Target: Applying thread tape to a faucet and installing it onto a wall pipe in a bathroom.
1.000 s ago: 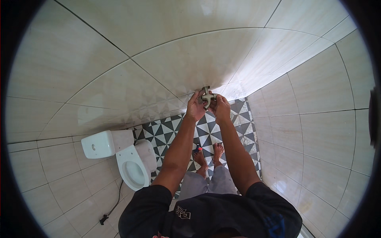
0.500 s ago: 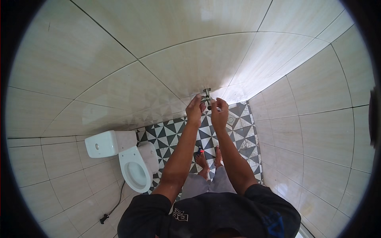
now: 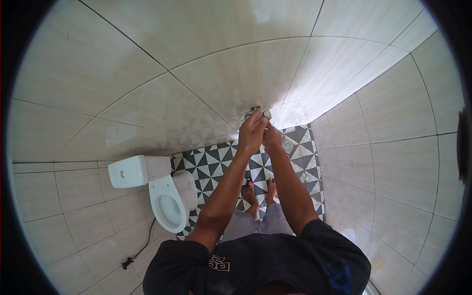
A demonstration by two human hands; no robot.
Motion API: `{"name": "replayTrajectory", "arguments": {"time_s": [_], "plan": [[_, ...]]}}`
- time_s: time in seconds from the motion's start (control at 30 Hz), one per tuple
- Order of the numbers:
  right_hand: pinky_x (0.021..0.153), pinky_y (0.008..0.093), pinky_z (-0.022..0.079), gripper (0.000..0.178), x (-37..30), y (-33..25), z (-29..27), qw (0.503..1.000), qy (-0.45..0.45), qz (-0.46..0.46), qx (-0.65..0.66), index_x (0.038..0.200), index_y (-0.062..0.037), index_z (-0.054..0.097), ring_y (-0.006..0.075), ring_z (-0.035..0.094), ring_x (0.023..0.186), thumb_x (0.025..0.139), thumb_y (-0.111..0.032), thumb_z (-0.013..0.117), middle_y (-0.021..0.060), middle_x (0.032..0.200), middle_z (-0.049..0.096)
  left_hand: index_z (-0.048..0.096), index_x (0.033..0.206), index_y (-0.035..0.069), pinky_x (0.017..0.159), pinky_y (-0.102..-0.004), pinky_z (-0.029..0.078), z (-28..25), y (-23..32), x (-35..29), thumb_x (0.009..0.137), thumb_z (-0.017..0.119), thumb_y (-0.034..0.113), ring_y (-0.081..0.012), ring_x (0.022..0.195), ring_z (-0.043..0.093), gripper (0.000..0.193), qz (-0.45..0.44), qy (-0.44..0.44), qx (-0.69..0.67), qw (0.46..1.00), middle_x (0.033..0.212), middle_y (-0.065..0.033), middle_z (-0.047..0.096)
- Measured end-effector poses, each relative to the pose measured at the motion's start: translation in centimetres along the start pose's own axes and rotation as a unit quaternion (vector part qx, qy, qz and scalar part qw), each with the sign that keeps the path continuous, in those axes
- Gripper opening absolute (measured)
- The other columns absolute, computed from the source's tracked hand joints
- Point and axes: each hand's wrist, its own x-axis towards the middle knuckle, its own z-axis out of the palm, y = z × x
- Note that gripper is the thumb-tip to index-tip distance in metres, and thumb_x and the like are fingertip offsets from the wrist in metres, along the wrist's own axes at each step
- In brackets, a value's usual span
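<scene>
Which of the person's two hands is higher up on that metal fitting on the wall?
The left hand. Its fingers reach up over the metal wall fitting, while the right hand sits just below and beside it, closer to the patterned floor.

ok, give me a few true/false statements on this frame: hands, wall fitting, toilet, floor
1. Both hands are up at the small metal wall fitting. True: left hand and right hand meet there.
2. The white ceramic toilet has its lid shut. False: the bowl is open.
3. The toilet stands to the person's right. False: to the left.
4. The black-and-white triangle-patterned floor tiles lie under bare feet. True.
5. A round floor drain sits near the wall corner. True.
</scene>
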Motion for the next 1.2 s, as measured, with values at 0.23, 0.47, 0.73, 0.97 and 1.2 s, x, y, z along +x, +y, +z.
{"name": "replayTrajectory", "arguments": {"time_s": [0.23,0.47,0.73,0.97,1.2], "plan": [[0.066,0.0289,0.054,0.037,-2.5,-2.5,2.6,0.807,0.121,-0.336,-0.47,0.12,0.0009,0.059,0.0153,0.066,0.073,0.102,-0.031,0.059,0.0111,0.089,0.069,0.059,0.129,0.002,0.067,-0.0236,0.051,-8.1,-8.0,-7.8,0.101,0.062,0.028,-0.0113,0.083,0.066,0.039,-0.123,0.113,-0.042,0.985,0.106,-0.0057,0.07],[0.06,0.0247,0.055,0.024,2.4,1.4,-0.8,0.994,0.021,0.104,0.025,0.11,-0.0109,0.066,0.0168,0.068,0.071,0.101,-0.03,0.055,0.0067,0.097,0.073,0.067,0.114,0.004,0.058,-0.0253,0.049,-15.4,-16.3,-21.8,0.098,0.065,0.029,-0.0095,0.07,0.063,0.03,-0.266,0.081,0.14,0.95,0.084,-0.001,0.067],[0.074,0.0318,0.056,0.043,-1.2,1.5,-1.5,0.934,0.119,-0.023,-0.336,0.127,-0.0055,0.055,0.0234,0.067,0.092,0.089,-0.017,0.07,0.0118,0.106,0.066,0.066,0.117,0.002,0.06,-0.026,0.052,-16.2,-18.4,-33.0,0.091,0.071,0.031,-0.0102,0.072,0.067,0.038,-0.458,0.096,0.1,0.878,0.084,-0.0018,0.07],[0.101,0.0475,0.044,0.069,-6.1,-2.0,3.8,0.564,0.043,-0.431,-0.703,0.134,-0.003,0.049,0.0396,0.046,0.123,0.077,-0.028,0.08,0.0217,0.132,0.047,0.066,0.116,0.009,0.054,-0.0251,0.05,-17.7,-17.6,-33.9,0.093,0.07,0.027,-0.0112,0.072,0.067,0.03,-0.495,0.132,0.069,0.856,0.092,0.0009,0.069],[0.085,0.0477,0.052,0.049,-2.8,-1.5,4.9,0.599,0.105,-0.356,-0.71,0.119,-0.0017,0.055,0.0366,0.057,0.108,0.084,-0.031,0.073,0.0193,0.113,0.061,0.065,0.117,0.009,0.059,-0.0269,0.051,-22.6,-17.2,-29.6,0.092,0.071,0.028,-0.0148,0.081,0.069,0.032,-0.485,0.073,0.069,0.869,0.099,-0.0012,0.068]]}}
